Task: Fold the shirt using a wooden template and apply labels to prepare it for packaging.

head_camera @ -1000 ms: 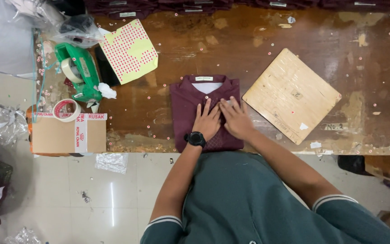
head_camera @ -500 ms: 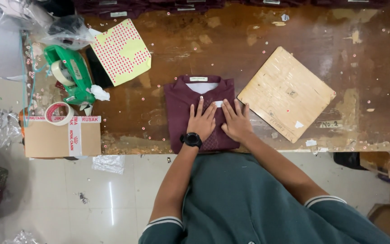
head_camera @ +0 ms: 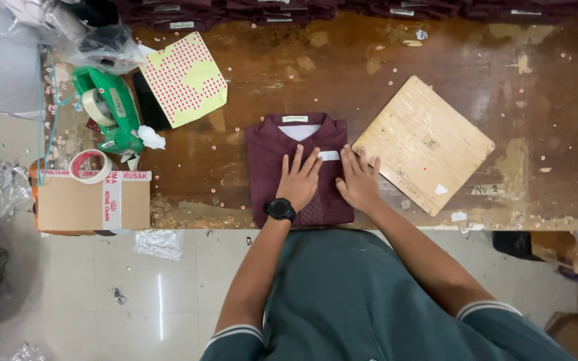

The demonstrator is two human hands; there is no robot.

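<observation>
Maroon folded shirt [head_camera: 300, 170] lies at the tabletop's [head_camera: 269, 73] near edge, collar facing away. I've got left hand [head_camera: 300, 179] and right hand [head_camera: 358, 180] flat on it, fingers spread, gripping nothing, prob. pressing the fold. Wooden board [head_camera: 425, 144] sits just right.

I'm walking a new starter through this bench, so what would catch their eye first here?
First, the folded maroon shirt at the near edge of the worn wooden table, with the left hand and right hand pressed flat on it. Right of it lies a square pale board; far left sit a green tape dispenser and a red-dotted sticker sheet.
</observation>
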